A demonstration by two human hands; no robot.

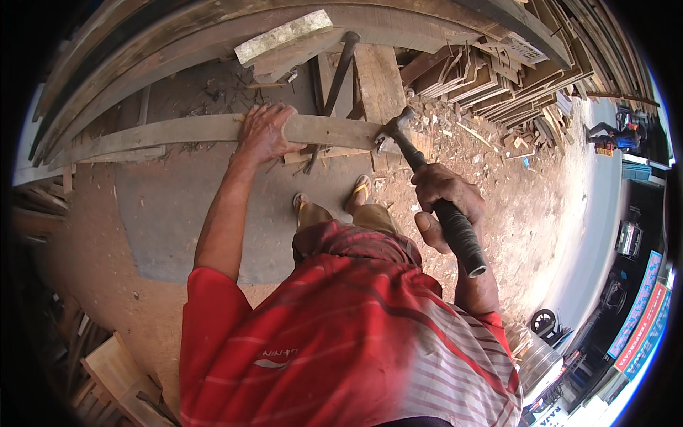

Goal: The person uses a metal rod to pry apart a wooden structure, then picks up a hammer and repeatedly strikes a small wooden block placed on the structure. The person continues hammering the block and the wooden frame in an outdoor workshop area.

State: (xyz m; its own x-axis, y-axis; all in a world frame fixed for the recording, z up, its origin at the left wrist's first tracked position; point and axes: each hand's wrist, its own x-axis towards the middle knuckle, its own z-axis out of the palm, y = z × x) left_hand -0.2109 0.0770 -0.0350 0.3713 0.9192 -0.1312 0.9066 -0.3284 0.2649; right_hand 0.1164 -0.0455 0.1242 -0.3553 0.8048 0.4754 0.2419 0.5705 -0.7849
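My left hand is closed over a long narrow wooden plank, which runs left to right in front of me. My right hand grips a claw hammer by its dark wrapped handle. The hammer's head is at the plank's right end; whether its claw holds a nail there is too small to tell. A dark metal bar slants behind the plank, and its lower end shows below it. Under the plank's right end stands a wooden support board.
Long beams lie across the far side, with a pale wood block on top. Stacked boards stand at the far right. A grey mat and wood chips cover the ground. Beyond, a road runs along the right.
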